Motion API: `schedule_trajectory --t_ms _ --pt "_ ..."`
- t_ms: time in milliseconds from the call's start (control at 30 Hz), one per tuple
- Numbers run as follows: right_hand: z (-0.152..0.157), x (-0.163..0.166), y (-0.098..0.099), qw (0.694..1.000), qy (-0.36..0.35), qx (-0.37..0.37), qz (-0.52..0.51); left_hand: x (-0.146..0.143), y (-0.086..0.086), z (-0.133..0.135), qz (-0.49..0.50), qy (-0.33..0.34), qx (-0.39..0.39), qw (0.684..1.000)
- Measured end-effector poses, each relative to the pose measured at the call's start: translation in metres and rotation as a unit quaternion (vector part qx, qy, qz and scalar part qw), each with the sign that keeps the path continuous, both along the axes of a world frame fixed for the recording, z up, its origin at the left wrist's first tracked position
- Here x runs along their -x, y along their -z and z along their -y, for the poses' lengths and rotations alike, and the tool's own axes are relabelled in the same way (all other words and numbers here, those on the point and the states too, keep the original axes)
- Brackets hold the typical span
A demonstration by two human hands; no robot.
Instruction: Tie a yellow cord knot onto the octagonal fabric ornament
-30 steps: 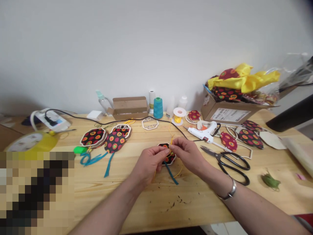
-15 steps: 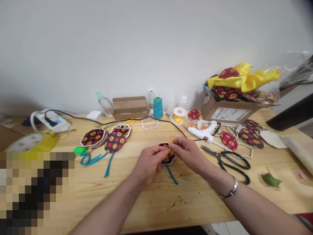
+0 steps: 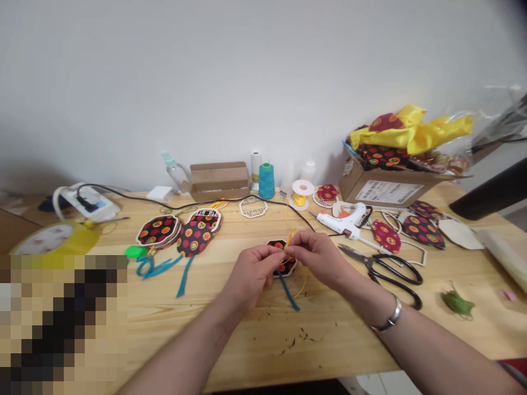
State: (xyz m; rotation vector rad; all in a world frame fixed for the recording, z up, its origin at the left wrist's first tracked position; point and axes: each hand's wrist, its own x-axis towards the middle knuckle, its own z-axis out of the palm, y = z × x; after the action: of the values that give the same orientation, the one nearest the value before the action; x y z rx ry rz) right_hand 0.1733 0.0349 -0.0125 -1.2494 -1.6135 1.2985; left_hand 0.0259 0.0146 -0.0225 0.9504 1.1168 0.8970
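Note:
Both hands meet over a small patterned ornament (image 3: 288,267) with a pale frame and a teal tassel (image 3: 289,293) hanging toward me. My left hand (image 3: 256,270) has thumb and forefinger pinched on a yellow cord (image 3: 290,237) above the ornament. My right hand (image 3: 315,255) pinches the same cord, its fingertips touching or nearly touching the left ones. The cord runs back toward a spool of yellow cord (image 3: 300,200), and a loose length curls below the right hand. The exact loop or knot is hidden by my fingertips.
Black-handled scissors (image 3: 387,269) and a white glue gun (image 3: 343,222) lie to the right. Finished-looking ornaments (image 3: 197,236) are stacked at left. Teal thread (image 3: 267,182) stands at the back near an open cardboard box (image 3: 218,189). A fabric-filled carton (image 3: 382,189) sits back right.
My right fingertips have shifted slightly down and closer to the left ones, along the yellow cord. Otherwise the scene stays almost the same.

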Motion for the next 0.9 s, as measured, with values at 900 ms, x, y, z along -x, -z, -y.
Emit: schedule_trajectory --t_ms 900 --pt "-0.001 -0.001 0.002 0.984 -0.010 0.103 -0.148 -0.002 0.005 0.005 -0.219 0.039 -0.247 0.943"
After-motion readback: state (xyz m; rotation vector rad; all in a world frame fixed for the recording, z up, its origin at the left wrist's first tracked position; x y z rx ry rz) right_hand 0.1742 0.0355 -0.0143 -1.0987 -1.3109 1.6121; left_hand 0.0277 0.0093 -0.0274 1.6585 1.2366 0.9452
